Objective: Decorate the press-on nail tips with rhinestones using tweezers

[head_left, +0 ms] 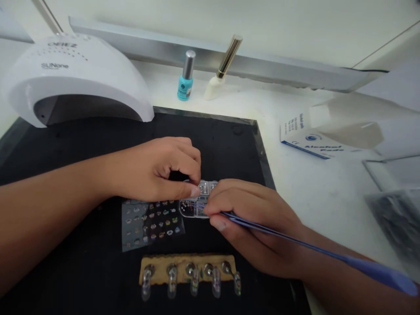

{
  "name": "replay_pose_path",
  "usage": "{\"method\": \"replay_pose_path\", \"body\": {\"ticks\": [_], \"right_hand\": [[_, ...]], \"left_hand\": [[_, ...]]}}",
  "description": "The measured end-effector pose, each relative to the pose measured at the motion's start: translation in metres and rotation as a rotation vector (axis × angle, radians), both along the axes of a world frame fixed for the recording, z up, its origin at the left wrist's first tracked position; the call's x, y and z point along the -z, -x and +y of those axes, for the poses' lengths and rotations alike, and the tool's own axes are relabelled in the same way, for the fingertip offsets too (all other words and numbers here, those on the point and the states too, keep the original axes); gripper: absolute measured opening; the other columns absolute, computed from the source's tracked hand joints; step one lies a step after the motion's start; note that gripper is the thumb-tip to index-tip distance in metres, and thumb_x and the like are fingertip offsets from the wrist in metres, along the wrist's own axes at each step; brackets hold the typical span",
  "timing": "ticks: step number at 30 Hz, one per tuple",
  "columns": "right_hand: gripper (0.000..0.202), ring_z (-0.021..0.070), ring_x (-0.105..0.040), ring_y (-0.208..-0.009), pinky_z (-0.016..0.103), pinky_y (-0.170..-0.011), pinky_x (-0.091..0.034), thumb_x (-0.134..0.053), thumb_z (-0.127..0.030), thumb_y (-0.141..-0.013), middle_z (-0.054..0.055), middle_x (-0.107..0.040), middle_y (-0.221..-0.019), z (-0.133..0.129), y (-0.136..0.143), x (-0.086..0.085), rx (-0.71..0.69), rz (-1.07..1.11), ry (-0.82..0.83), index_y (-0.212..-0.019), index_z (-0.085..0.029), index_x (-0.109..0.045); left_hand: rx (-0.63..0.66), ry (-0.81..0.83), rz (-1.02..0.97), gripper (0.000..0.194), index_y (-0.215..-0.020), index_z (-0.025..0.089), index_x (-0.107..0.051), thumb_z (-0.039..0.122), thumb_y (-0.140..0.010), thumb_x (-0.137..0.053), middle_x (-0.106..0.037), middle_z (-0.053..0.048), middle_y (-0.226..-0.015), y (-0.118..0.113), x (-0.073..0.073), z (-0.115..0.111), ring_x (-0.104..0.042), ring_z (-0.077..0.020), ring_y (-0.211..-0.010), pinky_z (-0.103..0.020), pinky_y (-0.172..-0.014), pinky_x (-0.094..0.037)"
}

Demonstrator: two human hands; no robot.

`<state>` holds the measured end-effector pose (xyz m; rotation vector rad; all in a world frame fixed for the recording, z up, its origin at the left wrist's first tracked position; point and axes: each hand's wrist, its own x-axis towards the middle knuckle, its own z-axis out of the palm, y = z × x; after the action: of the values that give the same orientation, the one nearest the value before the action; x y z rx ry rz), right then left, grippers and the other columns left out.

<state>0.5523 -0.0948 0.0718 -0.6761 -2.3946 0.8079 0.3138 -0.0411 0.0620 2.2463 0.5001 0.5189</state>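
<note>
My left hand [157,168] pinches a small clear plastic case of tiny rhinestones [197,201] on the black mat [85,148]. My right hand [252,223] holds a thin blue pen-like tool [321,251], its tip at the case under my fingers. A clear sheet of small nail stickers [149,221] lies just left of the case. Below it, a wooden strip holder [188,264] carries several clear false nail tips.
A white nail-curing lamp [72,76] stands at the back left of the mat. Behind the mat are a teal polish bottle [186,78] and a white bottle with a gold cap [221,72]. A box of alcohol pads [305,135] sits on the white table at right.
</note>
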Motion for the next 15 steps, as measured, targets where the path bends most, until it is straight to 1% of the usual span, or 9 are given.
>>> {"method": "replay_pose_path", "body": {"ticks": [5, 11, 15], "right_hand": [[0.008, 0.0113, -0.063, -0.078, 0.024, -0.073, -0.054, -0.054, -0.015, -0.100, 0.001, -0.068, -0.084, -0.0001, 0.0012, 0.0001, 0.000, -0.001, -0.013, -0.096, -0.017, -0.061], [0.009, 0.0125, -0.064, -0.079, 0.025, -0.075, -0.054, -0.054, -0.016, -0.101, 0.001, -0.067, -0.084, -0.0019, 0.0008, 0.0008, 0.010, -0.002, 0.001, -0.095, -0.018, -0.060], [0.008, 0.0133, -0.064, -0.078, 0.026, -0.073, -0.054, -0.055, -0.017, -0.101, 0.001, -0.067, -0.083, -0.0014, 0.0019, 0.0021, 0.014, -0.002, 0.003, -0.095, -0.019, -0.060]], "left_hand": [[0.005, -0.005, -0.005, 0.018, -0.081, 0.014, -0.073, 0.019, -0.096, -0.065, -0.071, -0.004, -0.086, -0.0009, -0.0014, -0.0005, -0.058, -0.0144, -0.086, -0.027, -0.082, -0.044], [0.000, -0.011, 0.000, 0.017, -0.081, 0.015, -0.073, 0.019, -0.096, -0.065, -0.071, -0.002, -0.084, -0.0001, -0.0016, -0.0006, -0.058, -0.0138, -0.086, -0.025, -0.082, -0.044], [-0.006, -0.018, -0.005, 0.017, -0.081, 0.016, -0.072, 0.020, -0.096, -0.065, -0.071, -0.002, -0.084, -0.0003, -0.0006, -0.0008, -0.058, -0.0141, -0.086, -0.026, -0.081, -0.044]]}}
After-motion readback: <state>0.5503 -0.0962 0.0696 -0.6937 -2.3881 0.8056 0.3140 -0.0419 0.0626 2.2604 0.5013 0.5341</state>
